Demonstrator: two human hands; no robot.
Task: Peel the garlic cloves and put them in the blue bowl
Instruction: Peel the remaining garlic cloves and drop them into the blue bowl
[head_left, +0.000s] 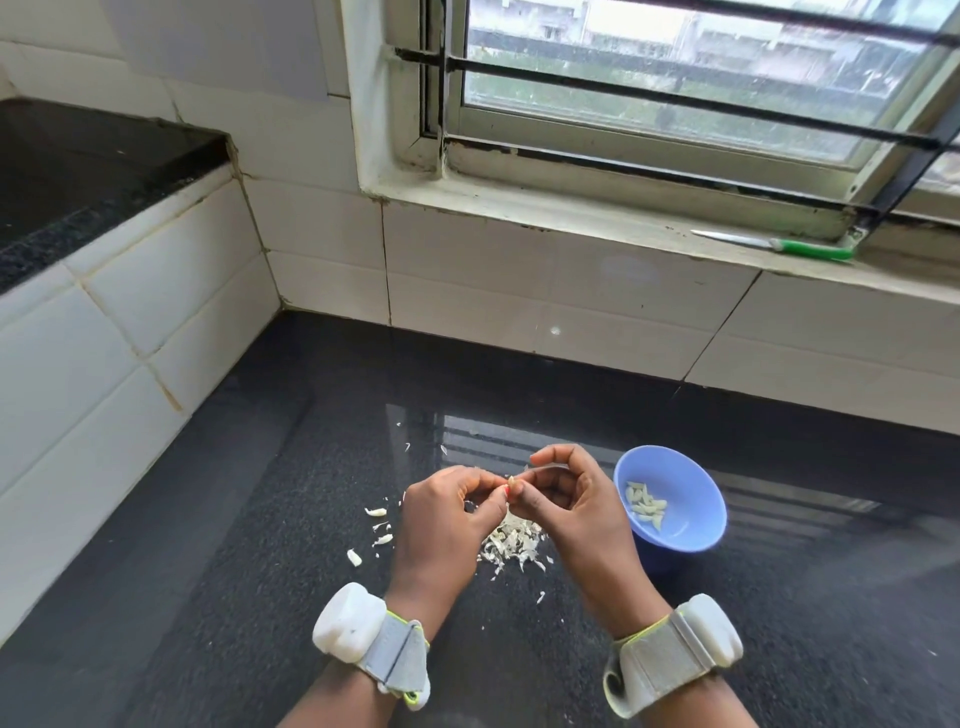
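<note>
A small garlic clove (514, 485) is pinched between the fingertips of my left hand (447, 525) and my right hand (571, 506), both raised a little above the black counter (249, 545). The blue bowl (691, 525) stands just right of my right hand and holds several peeled cloves (645, 506). A heap of papery garlic skins (511, 545) lies under my hands. Loose garlic pieces (375, 512) and a clove (354, 557) lie left of my left hand.
A green-handled knife (779, 244) lies on the window ledge at the back right. White tiled walls close in the counter at the left and back. A higher black counter (78, 171) sits at the far left. Both wrists wear strapped white devices.
</note>
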